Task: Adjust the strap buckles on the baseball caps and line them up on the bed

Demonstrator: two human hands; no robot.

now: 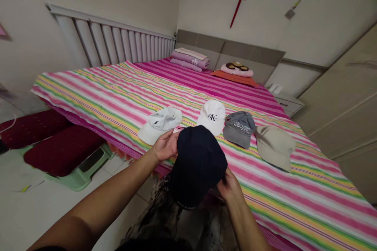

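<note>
Gripping navy baseball cap point(202, 153) between left hand point(166, 146) at 10 o'clock and right hand point(231, 185) at 4, brim point(185, 193) toward 7 o'clock.

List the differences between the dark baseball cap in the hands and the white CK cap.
The dark baseball cap is held between the left hand and right hand; the white CK cap lies on the striped sheet.
The dark cap's crown looks plain, while the white one bears black letters.
Both have brims pointing toward the person.
</note>
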